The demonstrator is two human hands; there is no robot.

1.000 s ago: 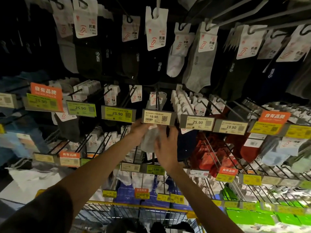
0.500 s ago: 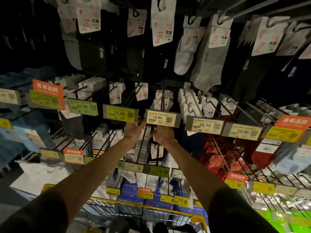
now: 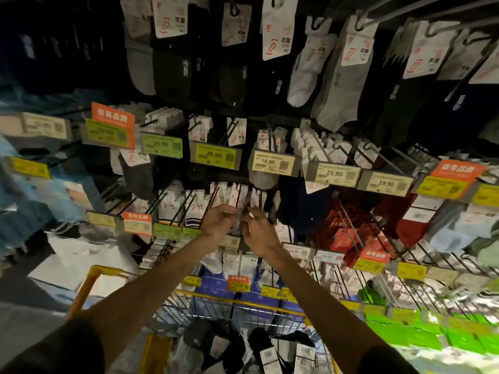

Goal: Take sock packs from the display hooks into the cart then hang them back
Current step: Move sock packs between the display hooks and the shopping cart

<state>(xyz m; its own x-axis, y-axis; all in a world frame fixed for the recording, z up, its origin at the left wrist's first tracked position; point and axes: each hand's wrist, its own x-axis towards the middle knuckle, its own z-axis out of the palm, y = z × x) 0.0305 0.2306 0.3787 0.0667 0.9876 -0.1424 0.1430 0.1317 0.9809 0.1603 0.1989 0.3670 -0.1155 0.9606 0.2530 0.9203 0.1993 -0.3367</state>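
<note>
**Both hands at a hook in the middle row**

The person stands in front of a wall of socks, with both arms stretched forward and up. The left hand (image 3: 219, 220) and the right hand (image 3: 258, 231) are close together, just beside each other, at one display hook (image 3: 239, 215) in the middle row. This hook is below the pale price label (image 3: 272, 163) that shows 19.90. The fingers of both hands are curled inward and meet on a narrow grey thing between them. The picture is blurred at this place, so I cannot tell whether each hand grasps a sock pack or only the wire of the hook, and I cannot tell if the grip is closed.

White sock packs (image 3: 235, 196) hang on the hooks directly above the fingers, very near to them.

Under the arms stands the cart (image 3: 237, 300), with a yellow frame and wire walls. Several more packs (image 3: 270, 353) lie inside it, dark and light ones mixed, with white paper cards on them.

To the right of the hands hang red packs (image 3: 348, 238), and lower on the right side there are bright green packs (image 3: 399, 333). In the top row hang long black, grey and white socks (image 3: 305, 76).
</note>
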